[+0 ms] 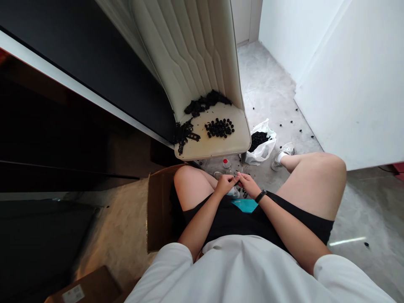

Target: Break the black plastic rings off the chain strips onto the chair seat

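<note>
My left hand (226, 184) and my right hand (249, 185) meet between my knees, fingers curled and fingertips touching around a small dark piece too tiny to name. A black band sits on my right wrist (260, 196). In front of me a cream chair (217, 145) carries a heap of small black round parts (220, 127) on its seat, with black strip-like pieces (186, 134) at the seat's left edge and more piled at the backrest (206, 102).
A white plastic bag (263, 145) with black parts lies on the grey floor right of the chair. An open cardboard box (159, 206) stands by my left thigh. A small red-capped bottle (226, 163) sits under the chair. Loose black bits dot the floor near the white wall.
</note>
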{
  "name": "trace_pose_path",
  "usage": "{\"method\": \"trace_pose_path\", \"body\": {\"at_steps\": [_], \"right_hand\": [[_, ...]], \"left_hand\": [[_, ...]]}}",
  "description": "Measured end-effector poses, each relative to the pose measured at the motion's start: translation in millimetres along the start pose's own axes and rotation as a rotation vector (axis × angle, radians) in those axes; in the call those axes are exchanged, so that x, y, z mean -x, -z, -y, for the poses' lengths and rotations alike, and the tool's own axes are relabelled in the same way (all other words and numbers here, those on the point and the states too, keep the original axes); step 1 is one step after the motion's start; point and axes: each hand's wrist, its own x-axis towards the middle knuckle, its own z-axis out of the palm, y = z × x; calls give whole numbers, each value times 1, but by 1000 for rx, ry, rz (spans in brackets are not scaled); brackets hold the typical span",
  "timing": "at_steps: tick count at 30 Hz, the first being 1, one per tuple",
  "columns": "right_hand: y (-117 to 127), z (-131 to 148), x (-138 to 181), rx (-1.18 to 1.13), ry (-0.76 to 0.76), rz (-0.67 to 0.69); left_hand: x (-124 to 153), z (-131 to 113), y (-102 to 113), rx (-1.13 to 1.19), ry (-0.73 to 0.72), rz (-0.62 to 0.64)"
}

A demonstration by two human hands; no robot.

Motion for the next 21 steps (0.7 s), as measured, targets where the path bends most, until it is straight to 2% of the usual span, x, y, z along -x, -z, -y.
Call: {"method": "trace_pose_path", "body": {"at_steps": [4,10,16,21], "right_hand": [[0,-1,1,-81,-17,-5],[3,0,4,-128,-40,-13],[7,7,7,-285,-47,-42],[9,15,9,-498,-15,54]], "left_hand": [[-2,2,-3,172,114,127],[-1,-5,-1,380,193,231],[2,-6,4,580,151,316],[5,-8,8,783,90,368]]}}
